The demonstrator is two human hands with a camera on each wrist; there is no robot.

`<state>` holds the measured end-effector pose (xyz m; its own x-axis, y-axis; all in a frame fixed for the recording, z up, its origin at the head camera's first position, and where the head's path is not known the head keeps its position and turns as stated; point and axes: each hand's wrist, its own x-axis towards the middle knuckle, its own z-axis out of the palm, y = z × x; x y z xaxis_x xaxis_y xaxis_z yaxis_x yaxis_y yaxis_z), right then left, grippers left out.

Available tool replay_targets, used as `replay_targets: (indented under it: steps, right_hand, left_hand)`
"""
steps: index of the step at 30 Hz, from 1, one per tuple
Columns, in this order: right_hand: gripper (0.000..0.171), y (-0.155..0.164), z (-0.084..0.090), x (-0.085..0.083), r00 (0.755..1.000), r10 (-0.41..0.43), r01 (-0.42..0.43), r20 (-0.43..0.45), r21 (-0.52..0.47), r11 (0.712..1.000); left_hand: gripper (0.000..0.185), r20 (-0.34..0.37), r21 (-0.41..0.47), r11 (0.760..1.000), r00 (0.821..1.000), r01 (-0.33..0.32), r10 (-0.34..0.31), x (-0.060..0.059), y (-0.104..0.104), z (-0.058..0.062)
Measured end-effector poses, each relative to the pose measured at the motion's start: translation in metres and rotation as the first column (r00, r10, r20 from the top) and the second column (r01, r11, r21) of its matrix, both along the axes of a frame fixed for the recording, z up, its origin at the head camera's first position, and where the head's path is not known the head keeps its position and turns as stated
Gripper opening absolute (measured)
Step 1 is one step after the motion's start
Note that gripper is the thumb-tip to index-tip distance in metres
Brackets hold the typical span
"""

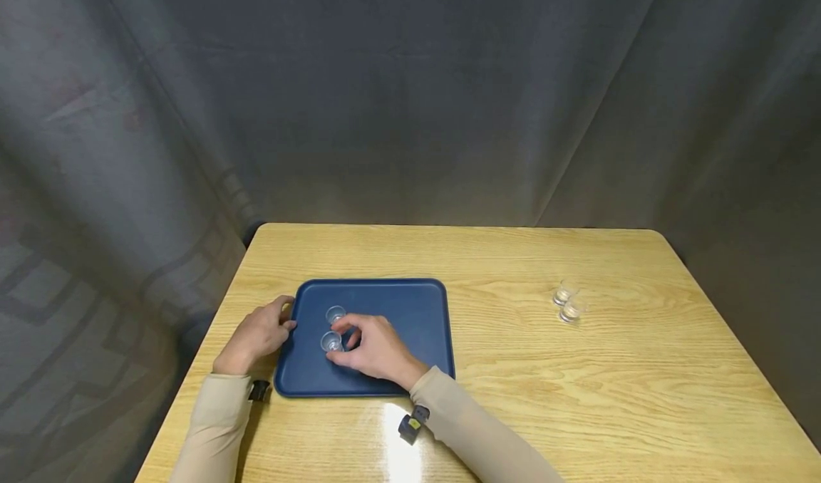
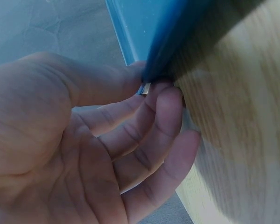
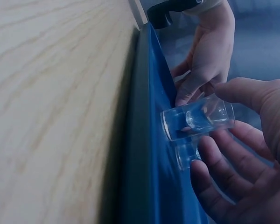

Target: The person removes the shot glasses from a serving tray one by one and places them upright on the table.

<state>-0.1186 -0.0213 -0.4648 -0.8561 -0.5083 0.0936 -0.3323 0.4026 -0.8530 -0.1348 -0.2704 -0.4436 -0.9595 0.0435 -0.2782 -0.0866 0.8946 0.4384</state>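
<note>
A light wooden table (image 1: 513, 340) stands in front of a grey curtain (image 1: 410, 98), and the person leans both beige-sleeved forearms onto its near left part. On that part lies a dark blue tray (image 1: 410, 312), flat on the wood, its long side running left to right.

The left hand (image 1: 256, 335) rests at the tray's left edge, palm down, wrist on the table. In the left wrist view its fingers (image 2: 154, 116) are loosely bent and the thumb and forefinger meet the tray rim (image 2: 151, 65), touching it rather than clamping it.

The right hand (image 1: 375, 348) reaches over the near left area of the tray, wrist just above the tray's near edge. Its thumb and fingers curl round a small clear glass cup (image 1: 331, 341), which stands upright on the tray floor; the right wrist view shows the cup (image 3: 198, 119) pinched between thumb above and fingers below. A second clear cup (image 1: 336, 315) stands just beyond it on the tray, very close to the first, untouched by the hand; the fingers partly cover the gap between them.

Well apart, on the right of the table, two more small glass cups (image 1: 567, 302) stand side by side, touching or nearly so.
</note>
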Motion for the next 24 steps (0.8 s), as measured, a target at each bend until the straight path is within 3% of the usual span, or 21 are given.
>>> replay_targets:
  steps: [16, 24]
  right_hand:
    - [0.034, 0.005, -0.008, 0.0, 0.999, -0.015, 0.018, 0.028, -0.131, 0.991]
    - [0.035, 0.016, -0.01, 0.0, 0.999, -0.037, 0.042, 0.037, -0.138, 0.99]
  left_hand:
    - [0.051, 0.001, -0.006, 1.0, 1.0, -0.008, 0.008, 0.001, 0.0, 0.001]
    - [0.051, -0.015, 0.0, 1.0, 1.0, 0.01, -0.01, 0.001, 0.0, -0.001]
